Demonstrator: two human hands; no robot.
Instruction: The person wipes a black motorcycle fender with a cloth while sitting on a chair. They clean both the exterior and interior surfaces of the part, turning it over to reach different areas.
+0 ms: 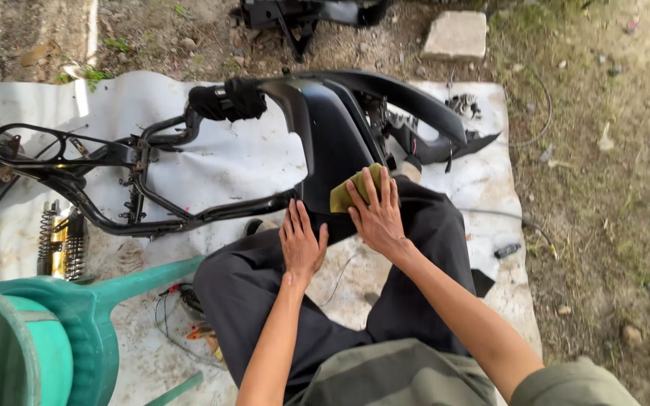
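While the person sits with legs in dark trousers (pixel 423 248) stretched over a white ground sheet (pixel 227 165), the head view shows both bare hands on a glossy black plastic motorcycle body panel (pixel 332 135). That panel lies across the sheet and reaches the person's lap. The right hand (pixel 378 214) presses a folded olive-green cloth pad (pixel 353 192) flat against the panel's lower end; its fingers (pixel 374 188) are extended and laid over the pad rather than curled round it. The left hand (pixel 301 244) rests just beside it, palm down, fingers straight and slightly spread, gripping nothing, with the fingertips at the panel's edge.

To the left on the sheet lies a black tubular steel frame (pixel 114 173), touching the panel. A coil shock absorber with a gold body (pixel 62 240) lies near the frame's lower rail. A green plastic watering can (pixel 54 331) occupies the lower left corner. A grey concrete block (pixel 457 34) sits on the bare dirt beyond the sheet.
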